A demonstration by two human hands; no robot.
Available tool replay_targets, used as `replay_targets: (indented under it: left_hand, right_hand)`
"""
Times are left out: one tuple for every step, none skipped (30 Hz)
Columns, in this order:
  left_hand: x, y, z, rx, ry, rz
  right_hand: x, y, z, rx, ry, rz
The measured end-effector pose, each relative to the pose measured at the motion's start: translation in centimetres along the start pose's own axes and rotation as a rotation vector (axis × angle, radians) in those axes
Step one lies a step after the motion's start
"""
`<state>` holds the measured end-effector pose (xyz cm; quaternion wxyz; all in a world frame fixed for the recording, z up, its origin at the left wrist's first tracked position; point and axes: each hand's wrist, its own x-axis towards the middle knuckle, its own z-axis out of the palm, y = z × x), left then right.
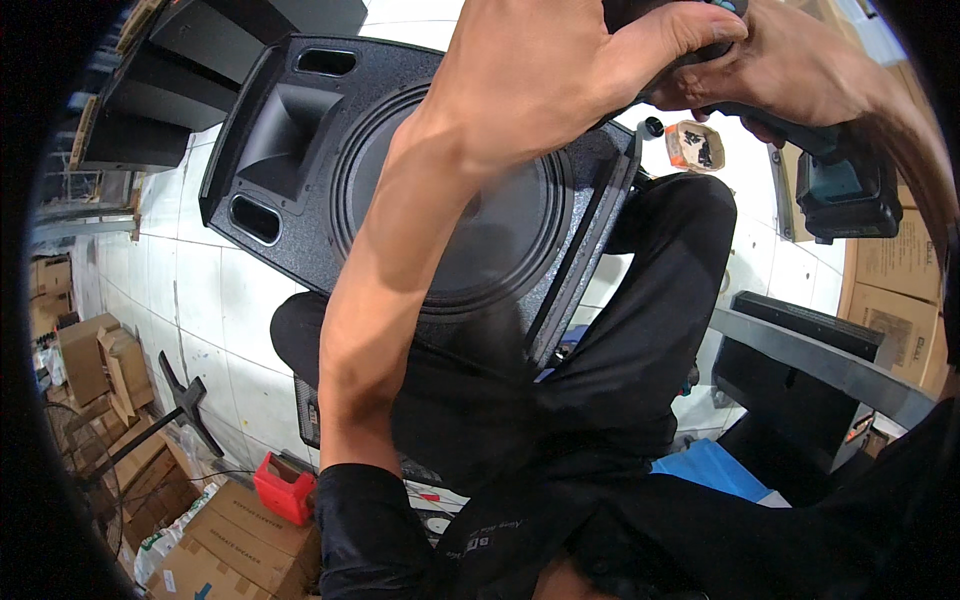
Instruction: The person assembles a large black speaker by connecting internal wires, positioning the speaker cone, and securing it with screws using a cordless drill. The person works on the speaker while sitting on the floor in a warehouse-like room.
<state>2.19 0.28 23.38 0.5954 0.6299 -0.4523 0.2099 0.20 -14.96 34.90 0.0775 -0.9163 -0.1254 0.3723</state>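
Observation:
Across my lap and the floor lies a black loudspeaker cabinet, face up, with a horn opening and a big round woofer. My right hand is wrapped round the handle of a cordless drill, whose black and teal battery end points to the right. Reaching over the woofer, my left hand is closed at the tool's front part, its thumb lying along the body. The other left fingers and the drill's tip are hidden or cut off by the top edge.
Beyond the cabinet's right end sit a small tray of dark bits and a black cylinder. More black cabinets stand at far left. Cartons, a red box-shaped item and a black stand are at left; a grey beam lies right.

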Motion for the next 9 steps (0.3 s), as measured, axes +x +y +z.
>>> replay_targets:
  left_hand:
    - [0.0,-0.1,0.1,0.033,0.012,0.053]
    - [0.2,-0.2,0.1,0.09,0.025,0.15]
    - [0.3,-0.2,0.1,0.104,0.043,0.196]
    - [0.5,-0.1,0.1,0.119,0.063,0.243]
    - [0.4,0.2,0.2,0.085,0.085,0.233]
    - [0.4,0.4,0.2,0.095,0.086,0.211]
    - [0.4,0.6,0.1,0.105,0.086,0.188]
    - [0.2,1.1,0.0,0.16,0.065,0.15]
    - [0.4,1.4,-0.2,0.166,0.064,0.158]
  right_hand:
    - [0.1,-0.1,-0.4,0.016,-0.051,0.006]
    - [0.3,-0.2,-0.7,0.031,-0.101,0.012]
    - [-0.1,-0.4,-1.4,0.072,-0.139,-0.051]
    - [-0.3,-0.5,-1.5,0.08,-0.139,-0.053]
    - [-0.6,-0.6,-1.7,0.088,-0.14,-0.055]
    - [-0.3,-0.5,-1.2,0.062,-0.104,0.004]
    - [0.0,-0.5,-0.7,0.036,-0.079,-0.006]
    - [0.3,-0.5,-0.2,0.009,-0.054,-0.015]
    - [0.4,-0.5,0.1,-0.013,-0.033,-0.09]
